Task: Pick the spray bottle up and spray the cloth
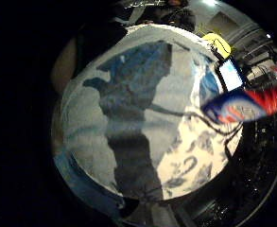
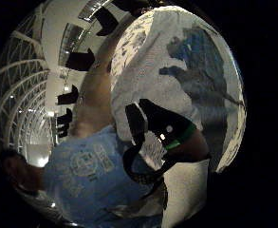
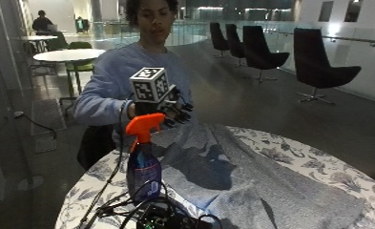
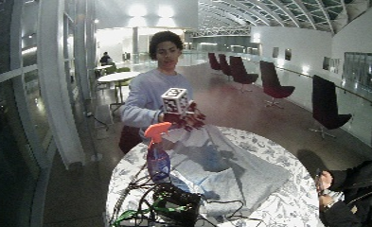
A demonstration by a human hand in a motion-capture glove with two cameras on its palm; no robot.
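Observation:
A spray bottle [image 3: 142, 164] with a blue body and an orange trigger head stands upright on the round table's near left side. A grey-blue cloth [image 3: 250, 181] lies spread over the middle of the table. My gloved right hand [image 3: 175, 112] hovers in the air above the cloth's far end, behind and a little to the right of the bottle's head, fingers loosely spread and holding nothing. In the little finger side palm view the cloth [image 1: 128, 118] lies below the palm and the bottle [image 1: 239, 108] stands off to one side, apart from the hand.
The table [image 3: 314, 164] wears a white floral cover. A black device with tangled cables [image 3: 165, 217] sits at the near edge beside the bottle. The person's blue sleeve [image 3: 101, 102] is at the far left edge. Another person's hands [image 4: 327, 189] are at the right.

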